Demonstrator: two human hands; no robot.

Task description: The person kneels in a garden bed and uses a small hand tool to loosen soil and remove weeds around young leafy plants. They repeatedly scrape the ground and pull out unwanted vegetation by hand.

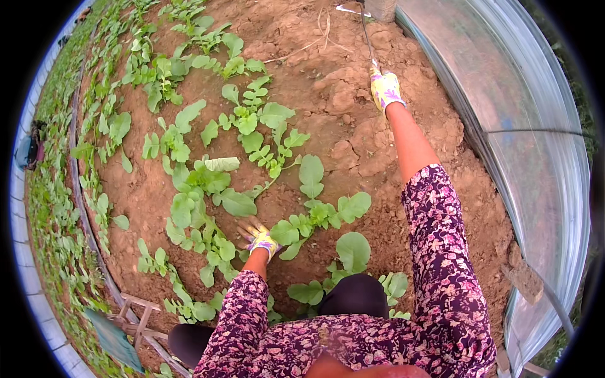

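Note:
My left hand (259, 237), in a yellow and purple patterned glove with soiled fingers, rests flat on the brown soil with its fingers spread. Lobed leafy green plants (312, 219) stand just beside it, some leaves close to the wrist. My right hand (386, 88), in a matching glove, is stretched far forward near the plastic sheeting. It is closed on the end of a thin dark metal rod (365, 33), which runs away from me over the soil. The rod's far end, at the picture's top, cannot be made out.
Clear plastic sheeting (524, 118) curves along the right side, with a stone block (524, 282) near its edge. More leafy plants (163, 78) grow to the left, past them a narrow dark strip (75, 165). A small wooden stool frame (137, 319) stands at the lower left.

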